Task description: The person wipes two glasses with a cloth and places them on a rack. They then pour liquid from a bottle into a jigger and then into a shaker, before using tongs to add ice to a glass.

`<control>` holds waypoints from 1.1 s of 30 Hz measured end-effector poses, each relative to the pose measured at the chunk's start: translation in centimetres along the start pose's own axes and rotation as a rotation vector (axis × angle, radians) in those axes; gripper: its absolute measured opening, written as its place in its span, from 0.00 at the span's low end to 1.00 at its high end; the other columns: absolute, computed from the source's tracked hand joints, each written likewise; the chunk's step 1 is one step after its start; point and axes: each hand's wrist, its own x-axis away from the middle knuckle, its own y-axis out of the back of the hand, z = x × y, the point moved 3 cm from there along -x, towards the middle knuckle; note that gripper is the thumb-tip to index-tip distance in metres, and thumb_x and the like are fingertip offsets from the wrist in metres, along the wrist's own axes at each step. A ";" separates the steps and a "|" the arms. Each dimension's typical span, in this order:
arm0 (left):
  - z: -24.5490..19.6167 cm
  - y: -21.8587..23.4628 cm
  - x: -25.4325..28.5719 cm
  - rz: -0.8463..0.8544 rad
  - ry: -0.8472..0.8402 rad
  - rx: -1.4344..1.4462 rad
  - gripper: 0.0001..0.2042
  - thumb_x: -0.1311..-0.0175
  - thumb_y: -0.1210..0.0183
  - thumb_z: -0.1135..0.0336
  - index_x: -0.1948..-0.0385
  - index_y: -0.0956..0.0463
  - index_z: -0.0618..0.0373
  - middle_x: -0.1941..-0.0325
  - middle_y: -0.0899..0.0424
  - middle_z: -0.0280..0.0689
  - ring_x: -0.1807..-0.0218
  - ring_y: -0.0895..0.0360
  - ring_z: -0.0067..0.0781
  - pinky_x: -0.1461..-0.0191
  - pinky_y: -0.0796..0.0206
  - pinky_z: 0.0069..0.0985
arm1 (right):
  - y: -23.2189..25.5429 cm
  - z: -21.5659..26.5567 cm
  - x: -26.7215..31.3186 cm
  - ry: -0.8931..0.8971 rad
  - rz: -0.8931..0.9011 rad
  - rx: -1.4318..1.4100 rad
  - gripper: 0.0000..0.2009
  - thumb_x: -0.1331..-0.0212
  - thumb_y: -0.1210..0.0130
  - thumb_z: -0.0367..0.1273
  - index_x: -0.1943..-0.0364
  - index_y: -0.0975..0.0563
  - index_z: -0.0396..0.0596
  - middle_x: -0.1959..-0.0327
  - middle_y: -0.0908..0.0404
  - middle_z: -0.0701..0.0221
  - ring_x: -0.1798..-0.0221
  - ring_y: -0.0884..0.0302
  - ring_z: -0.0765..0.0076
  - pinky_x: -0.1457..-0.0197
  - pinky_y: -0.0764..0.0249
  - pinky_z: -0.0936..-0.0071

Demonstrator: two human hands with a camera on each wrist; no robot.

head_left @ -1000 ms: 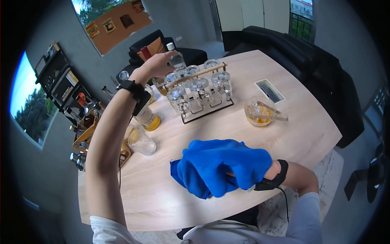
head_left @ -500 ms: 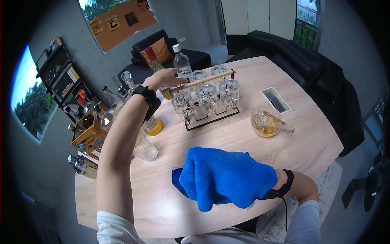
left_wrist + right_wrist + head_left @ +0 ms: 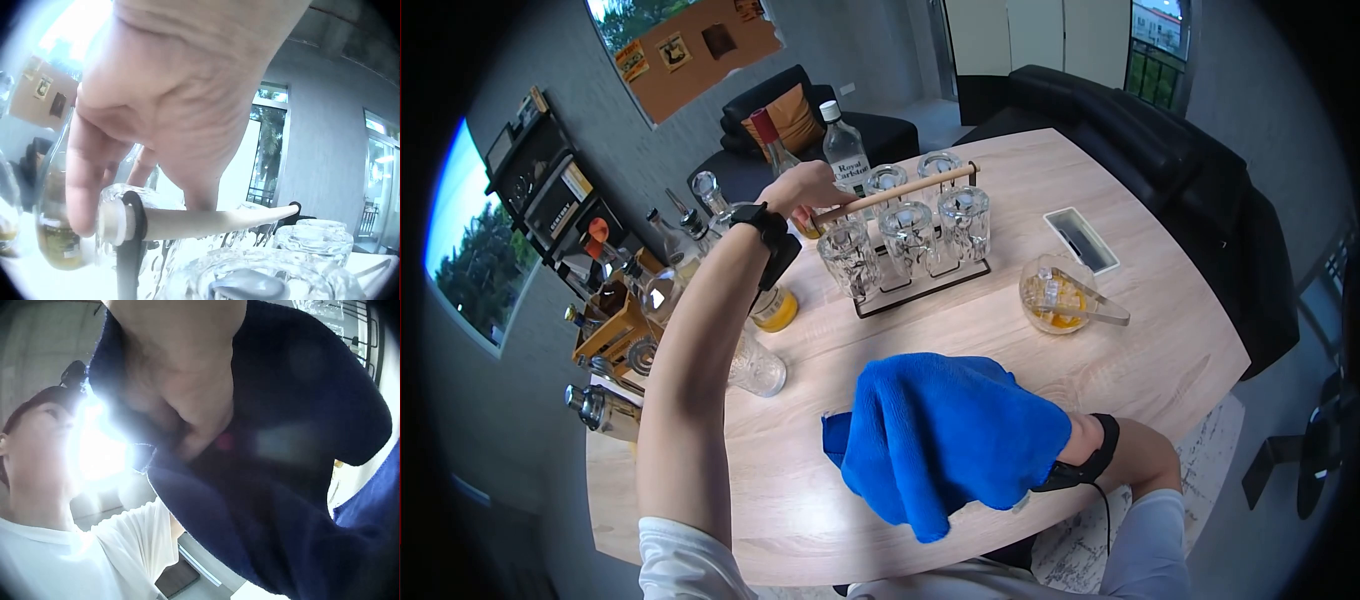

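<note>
My left hand [image 3: 803, 185] reaches over the left end of a rack [image 3: 925, 290] of upside-down glasses. In the left wrist view its fingers and thumb come down on either side of a glass [image 3: 156, 197] behind the rack's wooden rod [image 3: 206, 225]. The head view hides that glass behind the hand. A blue cloth [image 3: 950, 430] drapes over my right hand [image 3: 187, 387], above the table's near side. The right wrist view shows that hand's fingers curled into the dark folds; the fingertips and anything inside the cloth are hidden.
Right of the rack stands a glass ice bowl [image 3: 1045, 318] with tongs [image 3: 1110, 312] across it. A red-capped bottle [image 3: 766, 130] and a clear bottle [image 3: 845, 150] stand behind the left hand. Under the left forearm are a tall glass [image 3: 762, 370], a shaker [image 3: 595, 408] and several bottles.
My left hand has moved from above the bottles down to the rack's left end, its fingers lowering around a glass. The right hand stays near the same place while the cloth's folds shift and hang lower.
</note>
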 end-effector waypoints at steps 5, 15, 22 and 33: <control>-0.1 0.7 0.8 -0.095 -0.019 0.012 0.29 0.46 0.37 0.42 0.60 0.20 0.64 0.65 0.15 0.44 0.69 0.15 0.35 0.68 0.21 0.26 | -1.2 -0.7 0.3 0.107 0.031 -0.241 0.12 0.34 0.49 0.35 0.55 0.25 0.40 0.59 0.21 0.63 0.58 0.23 0.69 0.56 0.26 0.77; 0.6 6.1 5.0 -0.320 -0.008 -0.034 0.30 0.47 0.40 0.38 0.56 0.21 0.58 0.67 0.15 0.39 0.70 0.16 0.29 0.67 0.24 0.23 | -5.5 5.8 0.4 0.148 0.022 1.081 0.11 0.45 0.41 0.35 0.81 0.21 0.45 0.75 0.20 0.66 0.70 0.22 0.63 0.67 0.28 0.69; 4.4 9.0 14.9 -0.447 -0.038 0.558 0.28 0.40 0.45 0.41 0.50 0.25 0.57 0.62 0.17 0.37 0.67 0.18 0.27 0.69 0.28 0.21 | 2.4 -0.6 4.4 0.507 -0.774 0.910 0.22 0.39 0.45 0.42 0.45 0.28 0.44 0.43 0.27 0.61 0.39 0.30 0.58 0.35 0.38 0.61; 7.9 -1.0 32.2 -0.493 -0.180 1.351 0.19 0.26 0.57 0.54 0.48 0.27 0.58 0.64 0.18 0.36 0.66 0.18 0.24 0.74 0.30 0.21 | -4.6 5.2 1.8 0.455 -0.719 0.521 0.30 0.39 0.48 0.49 0.38 0.31 0.44 0.39 0.27 0.63 0.37 0.29 0.60 0.33 0.35 0.62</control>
